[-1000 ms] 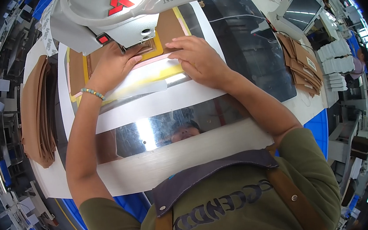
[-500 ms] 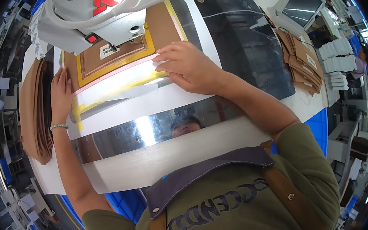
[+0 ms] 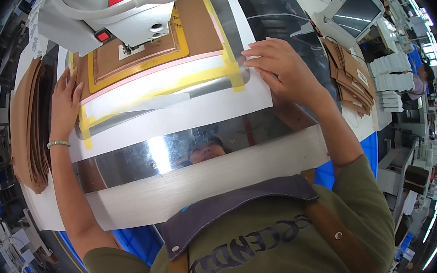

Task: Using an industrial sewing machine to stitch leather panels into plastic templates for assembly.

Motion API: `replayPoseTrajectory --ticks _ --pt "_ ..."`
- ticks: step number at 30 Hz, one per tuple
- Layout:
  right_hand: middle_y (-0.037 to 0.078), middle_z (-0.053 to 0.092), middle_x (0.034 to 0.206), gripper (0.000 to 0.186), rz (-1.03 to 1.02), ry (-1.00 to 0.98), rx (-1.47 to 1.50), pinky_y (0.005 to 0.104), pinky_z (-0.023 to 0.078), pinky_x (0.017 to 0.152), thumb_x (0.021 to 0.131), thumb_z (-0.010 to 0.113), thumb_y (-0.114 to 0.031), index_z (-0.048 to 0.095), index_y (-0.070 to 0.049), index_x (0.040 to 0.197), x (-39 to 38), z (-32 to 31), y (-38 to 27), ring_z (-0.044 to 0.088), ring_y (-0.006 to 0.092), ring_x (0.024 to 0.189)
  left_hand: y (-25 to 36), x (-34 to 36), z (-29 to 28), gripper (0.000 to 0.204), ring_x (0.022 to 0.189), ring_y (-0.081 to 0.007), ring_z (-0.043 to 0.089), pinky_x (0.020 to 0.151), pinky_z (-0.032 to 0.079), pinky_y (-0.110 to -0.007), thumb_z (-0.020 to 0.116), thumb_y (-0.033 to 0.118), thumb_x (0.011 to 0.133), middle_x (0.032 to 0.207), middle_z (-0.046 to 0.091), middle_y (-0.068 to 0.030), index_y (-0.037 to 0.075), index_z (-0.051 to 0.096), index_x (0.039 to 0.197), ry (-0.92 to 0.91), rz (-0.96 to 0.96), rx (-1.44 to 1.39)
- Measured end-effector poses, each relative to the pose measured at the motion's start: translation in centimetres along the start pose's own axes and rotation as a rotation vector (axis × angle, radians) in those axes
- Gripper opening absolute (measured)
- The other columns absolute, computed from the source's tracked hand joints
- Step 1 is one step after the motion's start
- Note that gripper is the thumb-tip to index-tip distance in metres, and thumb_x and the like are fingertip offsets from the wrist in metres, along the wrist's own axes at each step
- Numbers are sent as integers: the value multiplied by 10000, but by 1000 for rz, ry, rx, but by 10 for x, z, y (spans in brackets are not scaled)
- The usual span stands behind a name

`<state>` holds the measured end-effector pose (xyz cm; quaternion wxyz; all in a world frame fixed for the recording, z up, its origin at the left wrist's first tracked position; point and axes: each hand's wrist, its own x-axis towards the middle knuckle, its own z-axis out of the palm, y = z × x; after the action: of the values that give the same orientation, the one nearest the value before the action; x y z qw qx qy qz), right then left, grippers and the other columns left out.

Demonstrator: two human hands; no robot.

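- Ahead on your right, a tilted dark screen [image 3: 356,13]
- Farther right of you, stacked white bundles [image 3: 393,74]
- Near those, a co-worker [image 3: 420,83]
- Low on your left, blue plastic [image 3: 140,242]

Olive-green short-sleeved shirt [image 3: 278,267], dark wavy lettering [image 3: 250,246] across chest. Dark grey-purple apron bib [image 3: 235,200], pale stitched edge, small blue mark [image 3: 186,208] (barely peeking over far edge). Brown straps [image 3: 347,245], round silver snaps [image 3: 338,236]. Multicoloured beaded bracelet [image 3: 58,144], left wrist [image 3: 61,137].

On the pale table [image 3: 125,208], a shiny plate [image 3: 126,161] is partly covered by a white sheet [image 3: 164,123]. Left of the plate, a brown stack [image 3: 29,133] is laid; right of it, a brown pile [image 3: 346,71].
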<state>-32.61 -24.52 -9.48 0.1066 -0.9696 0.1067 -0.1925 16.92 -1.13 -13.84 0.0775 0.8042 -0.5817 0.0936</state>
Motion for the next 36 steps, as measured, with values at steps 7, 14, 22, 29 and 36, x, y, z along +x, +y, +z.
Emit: replayPoseTrajectory --ticks 7,14,22,29,36 --pt "112 707 1290 259 -211 -24 39 550 378 1186 837 729 -55 747 -67 1096 33 37 -51 615 290 1283 66 20 7 362 1365 -345 545 1129 473 -438 543 224 1077 1478 592 -141 94 691 1381 73 56 -58" --pt "104 724 1214 210 -311 76 -24 540 378 1181 815 734 -97 754 -68 1022 47 56 -64 640 257 1216 125 29 15 236 909 -397 683 799 542 -449 629 199 1019 988 694 -199 24 759 1108 233 -20 -351" --pt "74 728 1130 152 -285 181 46 527 387 1174 836 720 -104 745 -73 982 41 68 -52 655 237 1163 141 47 21 261 737 -207 584 715 476 -346 638 133 1007 854 656 -125 -29 623 1212 72 -139 -726" --pt "66 731 1151 200 -257 120 143 533 394 1168 848 714 -75 750 -67 1044 41 64 -54 660 242 1167 109 42 2 286 754 -55 458 722 403 -237 609 84 1016 788 524 36 -29 619 1279 -43 -111 -975" --pt "77 723 1234 231 -175 70 168 526 401 1168 870 699 -36 749 -66 1094 42 57 -52 638 268 1218 36 -88 -107 427 670 -5 312 602 250 -194 616 80 1044 745 345 111 8 564 1462 -308 -394 -1004"
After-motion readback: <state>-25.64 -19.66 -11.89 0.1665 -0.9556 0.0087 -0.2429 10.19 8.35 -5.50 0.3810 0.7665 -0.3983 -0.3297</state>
